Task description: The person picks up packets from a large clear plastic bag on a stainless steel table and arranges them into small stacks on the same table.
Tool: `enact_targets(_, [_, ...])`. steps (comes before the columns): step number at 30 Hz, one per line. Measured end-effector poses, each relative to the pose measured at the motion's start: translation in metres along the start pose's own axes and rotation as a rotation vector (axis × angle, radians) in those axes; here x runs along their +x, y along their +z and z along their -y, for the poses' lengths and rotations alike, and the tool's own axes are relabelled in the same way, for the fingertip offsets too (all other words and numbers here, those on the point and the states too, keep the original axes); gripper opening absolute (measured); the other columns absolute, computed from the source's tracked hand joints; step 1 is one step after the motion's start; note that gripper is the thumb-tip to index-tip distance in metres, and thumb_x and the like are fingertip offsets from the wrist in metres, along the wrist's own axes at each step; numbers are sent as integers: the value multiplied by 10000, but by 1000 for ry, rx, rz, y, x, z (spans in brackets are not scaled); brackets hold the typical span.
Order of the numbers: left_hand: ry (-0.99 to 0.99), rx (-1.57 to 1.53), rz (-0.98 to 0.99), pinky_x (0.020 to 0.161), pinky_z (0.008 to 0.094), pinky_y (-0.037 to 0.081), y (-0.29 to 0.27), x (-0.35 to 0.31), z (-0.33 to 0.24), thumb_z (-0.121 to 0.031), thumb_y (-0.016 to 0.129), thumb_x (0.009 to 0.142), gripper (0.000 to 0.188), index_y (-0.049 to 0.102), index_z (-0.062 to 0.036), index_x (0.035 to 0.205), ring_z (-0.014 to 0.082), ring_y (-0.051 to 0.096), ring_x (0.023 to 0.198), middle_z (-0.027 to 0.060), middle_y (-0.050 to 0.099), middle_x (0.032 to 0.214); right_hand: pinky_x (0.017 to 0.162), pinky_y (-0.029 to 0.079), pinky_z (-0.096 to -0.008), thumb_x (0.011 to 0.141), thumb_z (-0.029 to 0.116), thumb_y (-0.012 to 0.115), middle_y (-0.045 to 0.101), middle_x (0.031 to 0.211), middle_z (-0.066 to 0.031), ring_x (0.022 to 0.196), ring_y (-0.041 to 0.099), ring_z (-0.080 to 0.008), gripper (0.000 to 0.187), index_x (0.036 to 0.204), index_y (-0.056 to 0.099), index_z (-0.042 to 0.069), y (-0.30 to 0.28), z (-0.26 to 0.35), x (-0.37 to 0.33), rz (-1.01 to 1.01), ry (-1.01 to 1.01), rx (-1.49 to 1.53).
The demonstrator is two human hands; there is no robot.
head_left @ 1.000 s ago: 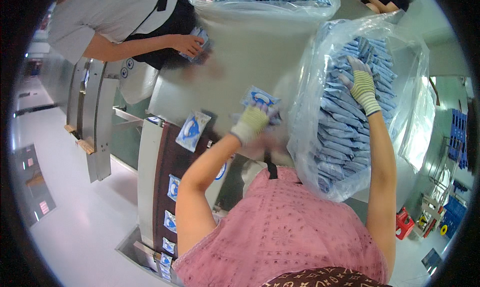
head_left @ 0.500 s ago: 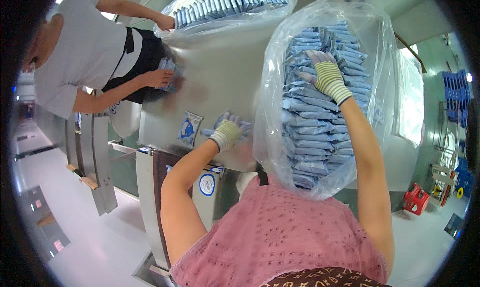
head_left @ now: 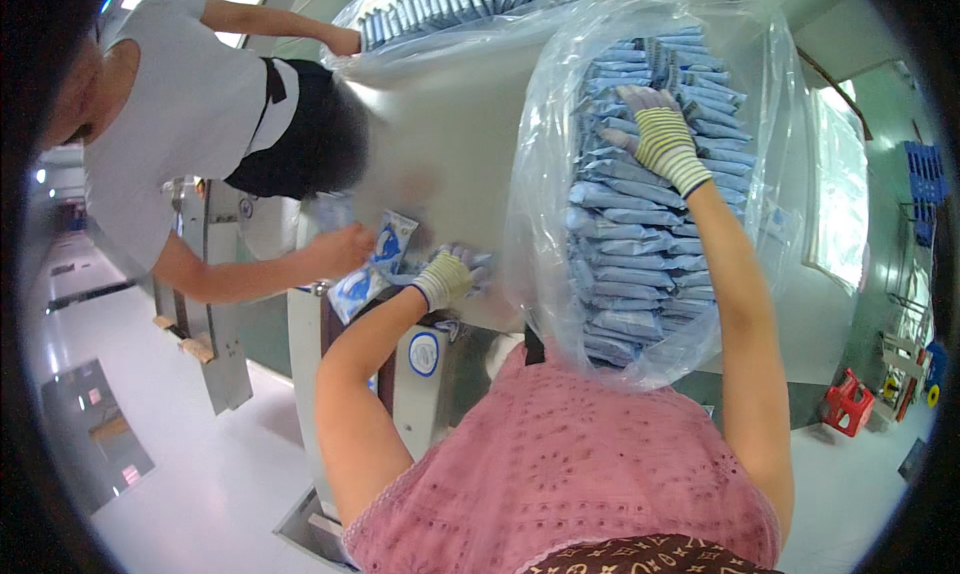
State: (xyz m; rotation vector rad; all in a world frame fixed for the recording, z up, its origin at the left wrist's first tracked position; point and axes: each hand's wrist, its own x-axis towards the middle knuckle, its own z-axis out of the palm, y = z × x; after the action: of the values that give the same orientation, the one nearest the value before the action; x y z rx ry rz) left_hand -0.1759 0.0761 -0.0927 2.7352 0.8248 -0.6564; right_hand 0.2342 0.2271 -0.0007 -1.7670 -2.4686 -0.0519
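My left hand point(head_left: 447, 276), in a striped knit glove with pale fingertips, lies over a blue packet point(head_left: 481, 273) at the front of the metal table. Its fingers look stretched out, and the palm hides most of the packet. Two blue-and-white packets lie just left of it: one upper packet point(head_left: 396, 236) and one lower packet point(head_left: 355, 294) at the table's edge. My right hand point(head_left: 657, 139), gloved alike, rests with thumb and fingers apart on the stacked blue packets point(head_left: 625, 239). These stand in tight rows inside a large clear plastic bag point(head_left: 545, 189).
A co-worker's hand point(head_left: 345, 251) is near the loose packets at left; their other hand point(head_left: 343, 41) touches a second bag of packets point(head_left: 470, 9) at the back. The metal table point(head_left: 455, 139) lies between. A red stool point(head_left: 848, 404) stands on the floor at right.
The co-worker's near hand has moved toward me, and packets now lie closer to my left hand and the table edge. My hands stay in nearly the same places.
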Motion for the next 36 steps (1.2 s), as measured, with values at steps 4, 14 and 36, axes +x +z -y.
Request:
enact_targets(4, [-352, -154, -390, 898, 563, 395, 34, 35, -18, -252, 523, 897, 345, 562, -187, 1234, 365, 530, 1075, 195, 545, 1210, 1139, 249, -467, 829, 645, 564, 483, 1392, -146, 1319, 416, -292, 821, 1405, 438, 73, 1, 1, -3, -19, -11, -8])
enact_targets(14, [-657, -670, -242, 890, 479, 458, -11, 41, -22, -232, 593, 847, 393, 539, -143, 1227, 356, 574, 1040, 177, 594, 1128, 1126, 263, -455, 823, 628, 581, 492, 1385, -152, 1310, 424, -305, 810, 1382, 453, 56, 0, -1, -4, -25, -21, 10])
enact_targets(36, [-57, -329, -228, 931, 428, 487, -392, 267, 36, -272, 827, 651, 841, 456, -124, 1391, 376, 590, 1120, 226, 601, 1193, 1118, 276, -500, 837, 660, 500, 530, 1301, -199, 1258, 453, -357, 832, 1341, 479, -2, -3, -8, -15, -162, -90, 122])
